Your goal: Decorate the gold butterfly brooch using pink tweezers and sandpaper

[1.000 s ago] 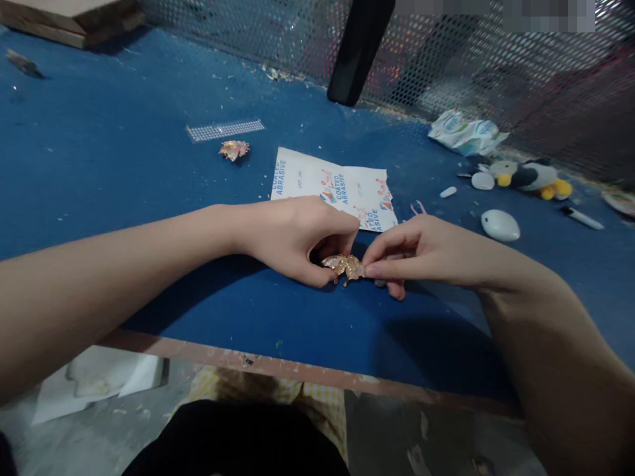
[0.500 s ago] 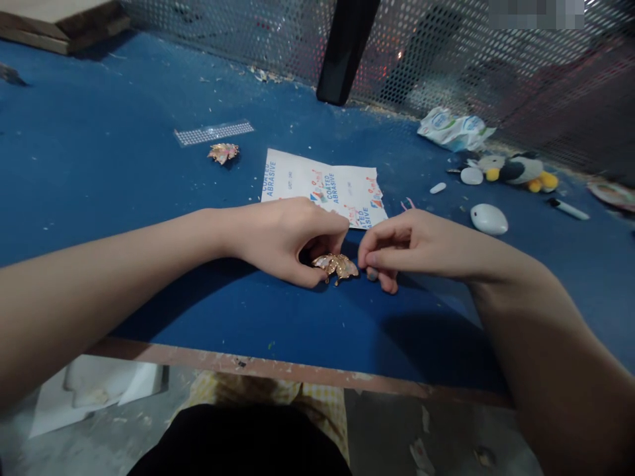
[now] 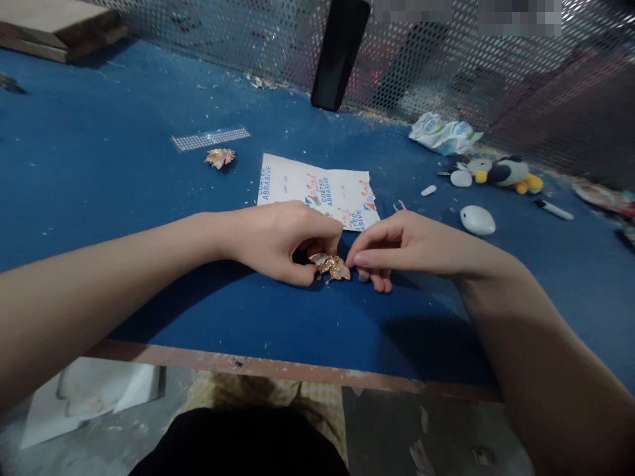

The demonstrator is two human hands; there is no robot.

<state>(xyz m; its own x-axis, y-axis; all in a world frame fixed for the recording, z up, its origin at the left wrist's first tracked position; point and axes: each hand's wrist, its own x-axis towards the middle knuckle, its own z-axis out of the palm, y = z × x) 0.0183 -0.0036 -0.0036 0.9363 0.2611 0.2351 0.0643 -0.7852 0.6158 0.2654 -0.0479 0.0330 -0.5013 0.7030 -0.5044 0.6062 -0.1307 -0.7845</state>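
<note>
On the far left of my blue bench lay some wood, with a dark scrap nearer me at the left edge. To the right of these, a clear strip of small beads lay flat, and just on its near side sat a gold and pink ornament.

My left hand came next, its thumb and fingers clamped on the left wing of a gold butterfly, low over the near part of the bench. Beyond that hand was the white paper, printed "COATED ABRASIVE", and farther off a black phone leaned upright against the mesh.

My right hand had its thumb and forefinger at the butterfly's right wing; I cannot tell whether they gripped it.

Farther right lay a crumpled wrapper at the far side, a small white piece, a glossy white case nearer me, a plush toy beyond it, and a marker.
</note>
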